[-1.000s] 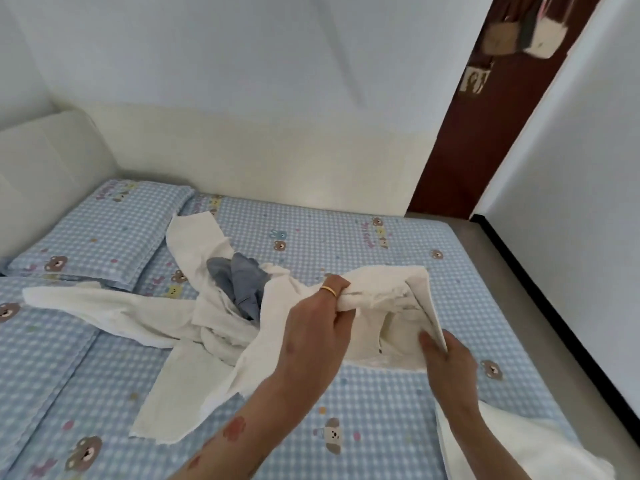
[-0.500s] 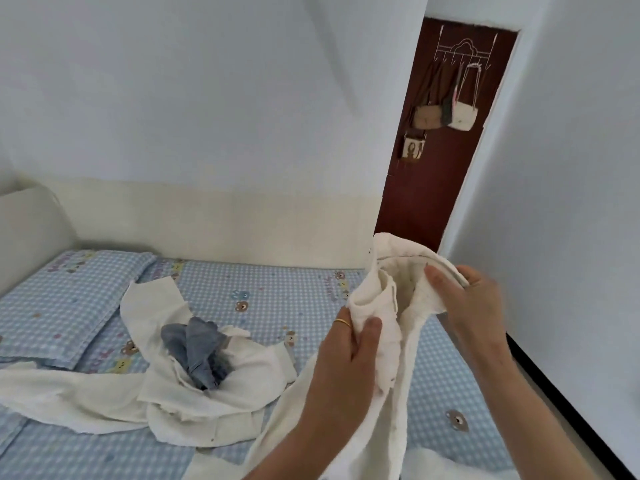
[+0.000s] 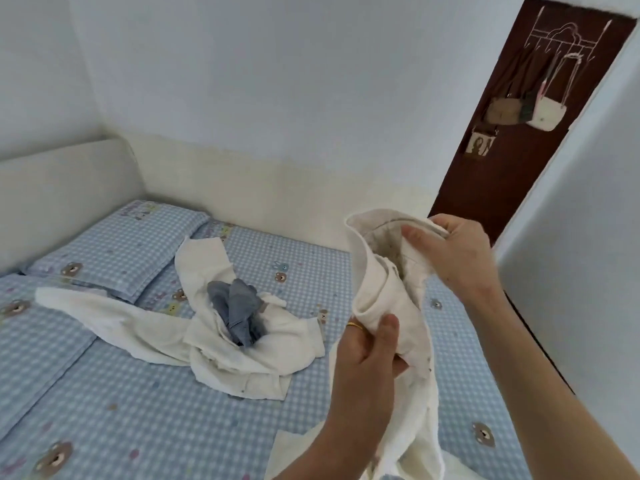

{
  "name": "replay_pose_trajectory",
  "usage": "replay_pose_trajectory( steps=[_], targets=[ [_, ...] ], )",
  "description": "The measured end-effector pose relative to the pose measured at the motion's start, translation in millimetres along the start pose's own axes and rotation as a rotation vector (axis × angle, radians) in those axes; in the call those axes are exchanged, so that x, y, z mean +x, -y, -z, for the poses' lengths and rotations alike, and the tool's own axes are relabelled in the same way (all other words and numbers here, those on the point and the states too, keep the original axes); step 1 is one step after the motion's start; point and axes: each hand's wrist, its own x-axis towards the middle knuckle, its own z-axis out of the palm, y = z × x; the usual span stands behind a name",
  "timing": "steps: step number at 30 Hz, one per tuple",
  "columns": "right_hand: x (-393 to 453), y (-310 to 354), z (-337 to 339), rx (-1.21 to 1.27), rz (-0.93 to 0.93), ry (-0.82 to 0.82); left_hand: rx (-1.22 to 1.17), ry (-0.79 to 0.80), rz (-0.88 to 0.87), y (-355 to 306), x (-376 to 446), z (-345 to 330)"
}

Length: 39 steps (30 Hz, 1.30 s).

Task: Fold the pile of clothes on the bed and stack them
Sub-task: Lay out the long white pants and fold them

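1. The left hand [image 3: 369,355] grips a bunched fold of a cream garment [image 3: 384,292], thumb pressed on the front of the cloth and fingers curled behind it; a gold ring [image 3: 355,326] sits on 1 finger.
2. The right hand [image 3: 457,252] pinches the upper edge of the same garment, thumb inside what looks like an opening, perhaps a waistband, though the folds make that hard to confirm.
3. The 2 hands are apart, the right higher and farther from the camera, the left lower and nearer, with the garment stretched between them and lifted off the bed [image 3: 138,410].
4. The rest of the garment hangs down past the left wrist, and its lower end trails onto the sheet at the bottom edge of the view.
5. To the left of the hands, the pile of clothes [image 3: 221,337] lies unfolded on the blue checked sheet: white pieces spread out with a crumpled blue-grey garment [image 3: 237,308] resting on top, in the middle.
6. A matching checked pillow [image 3: 117,244] lies beyond the pile, against a pale headboard [image 3: 65,188].
7. Behind the right hand stands a dark brown door [image 3: 540,161] with small bags [image 3: 519,110] hanging from a white hook rack [image 3: 568,39].
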Motion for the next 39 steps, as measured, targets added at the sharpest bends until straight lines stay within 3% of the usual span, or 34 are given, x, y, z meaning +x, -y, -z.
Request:
replay_pose_trajectory(
  steps=[12, 16, 21, 24, 31, 36, 39],
  targets=[
    [-68, 5, -326, -0.256, 0.002, 0.714, 0.016, -0.744, 0.287, 32, -33, 333],
    [-100, 18, -470, -0.298, 0.0, 0.928, 0.071, -1.019, 0.431, 46, -48, 465],
    [-143, 11, -646, -0.351, 0.035, 1.09, 0.271, -1.232, 0.61, 65, -76, 619],
    [-163, 3, -743, -0.387, 0.063, 1.148, 0.401, -1.278, 0.679, 76, -91, 701],
    [-208, -26, -930, -0.397, 0.133, 1.149, 0.613, -1.32, 0.597, 101, -90, 836],
    [-242, -49, -961, -0.509, 0.233, 1.02, 0.757, -1.235, 0.644, 130, -103, 856],
    [-273, -72, -904, -0.586, 0.346, 1.014, 1.206, -1.186, 0.589, 157, -117, 833]
  ],
)
